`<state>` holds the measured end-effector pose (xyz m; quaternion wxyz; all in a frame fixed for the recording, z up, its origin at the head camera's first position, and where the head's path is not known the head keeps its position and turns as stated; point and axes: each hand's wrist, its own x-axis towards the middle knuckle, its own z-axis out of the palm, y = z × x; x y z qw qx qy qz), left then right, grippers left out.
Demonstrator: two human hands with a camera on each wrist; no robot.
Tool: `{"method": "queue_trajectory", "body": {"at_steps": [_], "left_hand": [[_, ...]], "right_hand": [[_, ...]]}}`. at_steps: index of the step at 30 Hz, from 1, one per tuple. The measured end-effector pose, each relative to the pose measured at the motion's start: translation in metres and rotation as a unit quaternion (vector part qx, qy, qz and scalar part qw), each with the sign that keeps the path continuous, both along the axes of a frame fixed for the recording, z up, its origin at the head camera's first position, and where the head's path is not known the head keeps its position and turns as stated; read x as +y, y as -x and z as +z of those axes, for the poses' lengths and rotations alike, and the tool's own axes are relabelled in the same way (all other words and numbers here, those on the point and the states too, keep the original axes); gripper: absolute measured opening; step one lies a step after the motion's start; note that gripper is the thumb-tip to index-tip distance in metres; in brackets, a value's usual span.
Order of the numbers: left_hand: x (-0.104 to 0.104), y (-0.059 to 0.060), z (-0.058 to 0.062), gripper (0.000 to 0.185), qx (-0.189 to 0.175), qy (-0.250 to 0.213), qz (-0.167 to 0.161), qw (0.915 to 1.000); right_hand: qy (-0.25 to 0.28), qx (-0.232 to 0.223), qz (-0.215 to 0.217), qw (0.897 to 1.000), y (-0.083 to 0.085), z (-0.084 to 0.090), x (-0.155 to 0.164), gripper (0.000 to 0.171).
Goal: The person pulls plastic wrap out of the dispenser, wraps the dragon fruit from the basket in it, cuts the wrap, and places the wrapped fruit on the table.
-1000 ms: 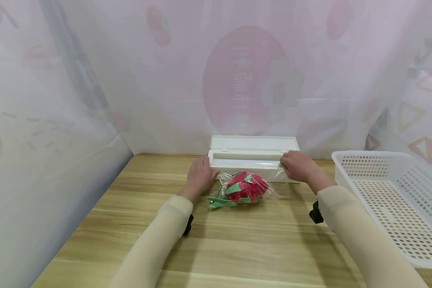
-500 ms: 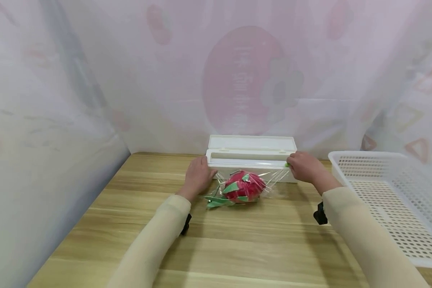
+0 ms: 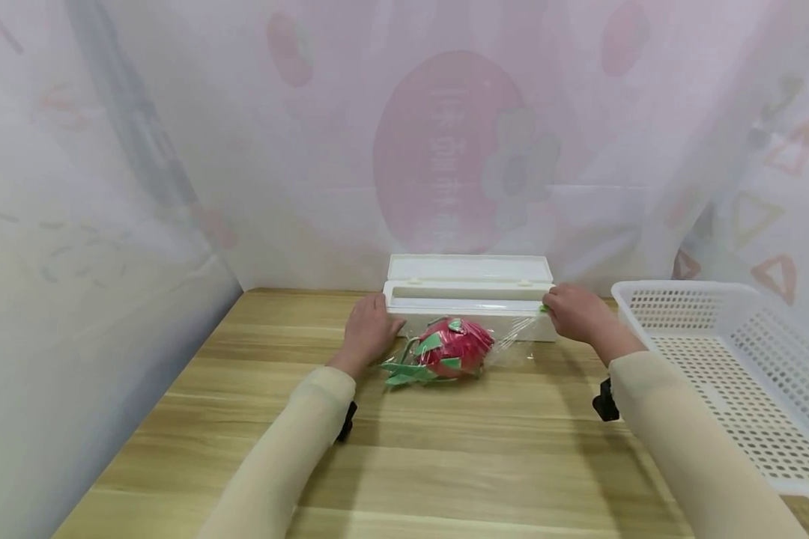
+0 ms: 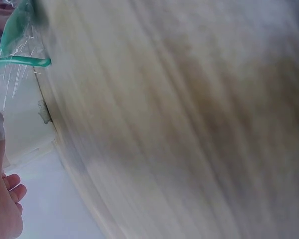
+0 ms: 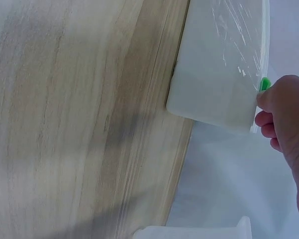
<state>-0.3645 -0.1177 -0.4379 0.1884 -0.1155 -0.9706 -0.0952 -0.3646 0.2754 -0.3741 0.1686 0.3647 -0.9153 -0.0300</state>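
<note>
A white cling film box (image 3: 472,287) stands at the back of the table with its lid (image 3: 470,267) raised. My left hand (image 3: 369,327) holds its left end, thumb at the front wall. My right hand (image 3: 575,308) pinches the small green slide cutter (image 5: 264,84) at the right end of the box's front edge. Before the box lies a red dragon fruit (image 3: 461,346) with green felt-like leaves, wrapped in clear cling film (image 3: 515,340). The film reaches from the fruit up toward the box's front edge. In the left wrist view a green leaf (image 4: 22,60) shows beneath film.
On the right stands a white perforated plastic basket (image 3: 708,337). The wood-grain table (image 3: 445,449) extends in front of the box. A pale printed curtain (image 3: 310,187) hangs right behind the box and along both sides.
My right hand has slid rightward along the box's front edge with the green cutter. The film at the right now hangs looser. My left hand stays on the box's left end.
</note>
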Motion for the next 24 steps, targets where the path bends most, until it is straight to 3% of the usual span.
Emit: {"method": "queue_trajectory", "body": {"at_steps": [17, 24], "left_hand": [[0.0007, -0.0002, 0.0004, 0.06, -0.004, 0.006, 0.003, 1.0], [-0.0002, -0.0004, 0.0002, 0.06, 0.004, 0.018, 0.002, 0.9998]], "right_hand": [[-0.013, 0.012, -0.004, 1.0, -0.0013, -0.0017, 0.0049, 0.008], [-0.011, 0.031, 0.02, 0.999, -0.0011, -0.0012, 0.0063, 0.01]]}}
